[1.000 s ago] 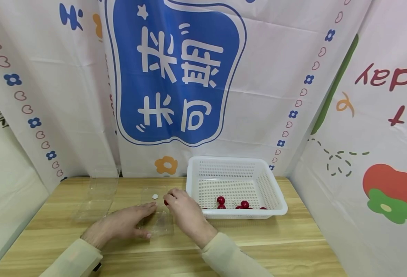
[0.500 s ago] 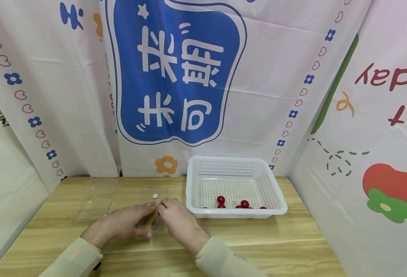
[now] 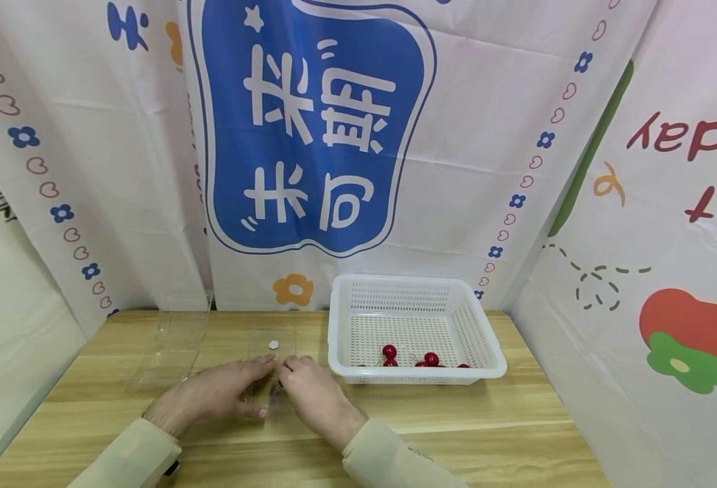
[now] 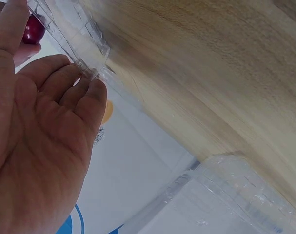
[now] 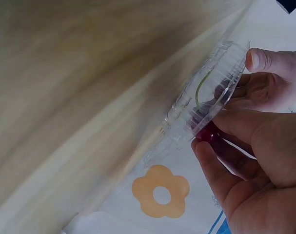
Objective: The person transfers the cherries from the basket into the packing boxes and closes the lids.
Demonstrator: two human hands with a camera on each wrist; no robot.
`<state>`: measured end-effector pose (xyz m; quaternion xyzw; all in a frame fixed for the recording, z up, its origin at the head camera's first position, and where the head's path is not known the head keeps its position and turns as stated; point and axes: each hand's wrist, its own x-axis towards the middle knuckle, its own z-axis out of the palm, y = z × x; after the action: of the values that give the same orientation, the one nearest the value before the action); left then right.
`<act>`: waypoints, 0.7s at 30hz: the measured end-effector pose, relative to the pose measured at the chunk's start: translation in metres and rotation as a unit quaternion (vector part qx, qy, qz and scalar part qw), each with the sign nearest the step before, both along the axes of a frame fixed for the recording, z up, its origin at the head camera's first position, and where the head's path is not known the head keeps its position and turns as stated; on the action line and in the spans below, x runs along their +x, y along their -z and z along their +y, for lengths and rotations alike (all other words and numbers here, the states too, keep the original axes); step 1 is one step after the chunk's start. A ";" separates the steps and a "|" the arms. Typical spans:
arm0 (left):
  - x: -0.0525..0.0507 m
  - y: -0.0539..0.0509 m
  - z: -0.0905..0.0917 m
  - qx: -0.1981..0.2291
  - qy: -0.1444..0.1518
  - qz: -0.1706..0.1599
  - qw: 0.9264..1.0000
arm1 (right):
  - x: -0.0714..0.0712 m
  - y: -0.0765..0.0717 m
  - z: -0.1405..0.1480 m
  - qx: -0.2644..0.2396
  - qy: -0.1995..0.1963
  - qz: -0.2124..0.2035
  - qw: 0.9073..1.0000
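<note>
A clear plastic box (image 3: pixel 271 400) stands open on the table, a white sticker (image 3: pixel 274 345) on its far part. My left hand (image 3: pixel 224 388) spans its left side, thumb at the near end and gently bent fingers at the rim (image 4: pixel 91 73). From the right, my right hand (image 3: pixel 314 391) pinches a red cherry (image 5: pixel 207 132) between thumb and fingers at the box's rim. In the left wrist view that cherry (image 4: pixel 34 30) shows beside the plastic wall. Through the plastic in the right wrist view I see a green stem (image 5: pixel 200 90) and a dark red shape (image 5: pixel 222 90), too blurred to tell.
A white perforated basket (image 3: pixel 419 374) holds several red cherries (image 3: pixel 431 359) behind my right hand. Another clear plastic box (image 3: pixel 172 349) stands open at the back left. Printed cloth (image 3: pixel 456 203) hangs behind the wooden table (image 3: pixel 456 434).
My right hand has brought the cherry left and slightly down from beside the basket to the near part of the box. The left hand stays in place.
</note>
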<state>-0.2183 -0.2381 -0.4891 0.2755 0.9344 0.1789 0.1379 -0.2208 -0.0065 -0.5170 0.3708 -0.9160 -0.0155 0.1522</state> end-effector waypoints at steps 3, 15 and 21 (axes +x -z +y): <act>0.000 0.000 0.000 0.000 0.001 0.001 1.000 | -0.001 0.002 -0.001 0.010 0.000 0.003 1.000; 0.000 0.000 0.001 -0.001 0.001 0.002 1.000 | 0.001 -0.011 0.001 0.010 0.012 -0.030 0.999; 0.000 -0.001 0.000 0.000 0.006 0.005 1.000 | 0.005 -0.032 0.008 -0.043 -0.006 -0.041 0.998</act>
<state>-0.2182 -0.2385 -0.4876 0.2822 0.9332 0.1767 0.1348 -0.2155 0.0013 -0.4851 0.3701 -0.9189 0.0401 0.1307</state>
